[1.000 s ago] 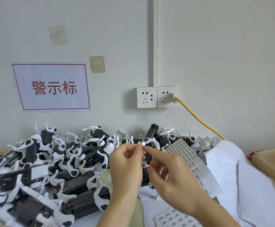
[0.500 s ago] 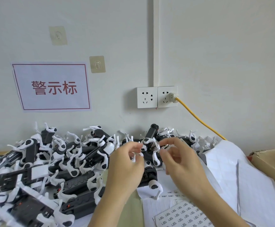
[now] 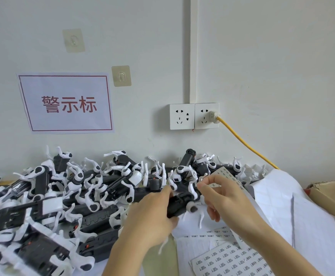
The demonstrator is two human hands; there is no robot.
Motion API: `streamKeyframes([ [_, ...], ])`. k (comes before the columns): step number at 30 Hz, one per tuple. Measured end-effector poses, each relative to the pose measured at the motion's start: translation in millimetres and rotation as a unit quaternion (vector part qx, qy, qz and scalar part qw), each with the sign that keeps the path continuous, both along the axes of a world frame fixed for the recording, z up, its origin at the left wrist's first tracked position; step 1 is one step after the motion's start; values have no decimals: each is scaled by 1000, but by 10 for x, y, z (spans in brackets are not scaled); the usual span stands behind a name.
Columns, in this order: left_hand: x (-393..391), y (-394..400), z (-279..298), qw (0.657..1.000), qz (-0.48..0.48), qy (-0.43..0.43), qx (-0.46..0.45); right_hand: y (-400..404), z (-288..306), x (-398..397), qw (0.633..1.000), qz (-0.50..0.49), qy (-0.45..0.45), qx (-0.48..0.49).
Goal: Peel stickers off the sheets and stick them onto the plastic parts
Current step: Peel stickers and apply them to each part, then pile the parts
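My left hand [image 3: 152,218] grips a black plastic part with white clips [image 3: 179,204] and holds it just above the table. My right hand [image 3: 228,200] is at the part's right end, thumb and forefinger pinched together on a small white sticker [image 3: 202,179] that barely shows. A strip of a sticker sheet [image 3: 229,177] stands up behind the right hand. Another sticker sheet [image 3: 232,259] with rows of small printed labels lies flat below my right wrist.
A big pile of black and white plastic parts [image 3: 63,206] covers the table's left and back. White backing sheets [image 3: 306,216] are stacked at the right beside a cardboard box [image 3: 334,194]. A yellow cable [image 3: 242,140] runs from the wall socket [image 3: 206,116].
Both hands have come down from chest height toward the table. The left hand has taken hold of a black part, and the right hand has moved its pinched fingertips to that part.
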State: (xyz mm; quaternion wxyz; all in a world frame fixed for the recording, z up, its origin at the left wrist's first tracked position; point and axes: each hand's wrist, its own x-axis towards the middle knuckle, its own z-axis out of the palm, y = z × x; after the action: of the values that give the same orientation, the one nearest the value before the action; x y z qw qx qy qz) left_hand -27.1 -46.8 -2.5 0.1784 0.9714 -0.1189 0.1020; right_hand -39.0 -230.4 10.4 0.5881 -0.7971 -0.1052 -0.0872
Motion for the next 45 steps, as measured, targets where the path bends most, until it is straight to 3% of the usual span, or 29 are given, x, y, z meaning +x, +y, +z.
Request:
streamKeyframes([
  [4, 53, -30, 20, 984, -26, 15, -177, -21, 30, -24, 999, 13, -24, 32],
  [8, 66, -91, 29, 957, -58, 29, -283, -50, 50, -38, 998, 27, -47, 18],
  [15, 46, -157, 41, 932, -81, 14, -354, -24, 19, -19, 996, 8, -78, -37],
  [22, 38, -206, 34, 918, -116, -48, -376, 2, 28, -42, 992, -10, -98, -76],
  [27, 40, -215, 33, 927, -128, -90, -342, 15, 24, -47, 989, -21, -111, -91],
  [45, 64, -215, -6, 933, -119, -124, -316, 59, -47, -6, 969, -86, -191, -134],
])
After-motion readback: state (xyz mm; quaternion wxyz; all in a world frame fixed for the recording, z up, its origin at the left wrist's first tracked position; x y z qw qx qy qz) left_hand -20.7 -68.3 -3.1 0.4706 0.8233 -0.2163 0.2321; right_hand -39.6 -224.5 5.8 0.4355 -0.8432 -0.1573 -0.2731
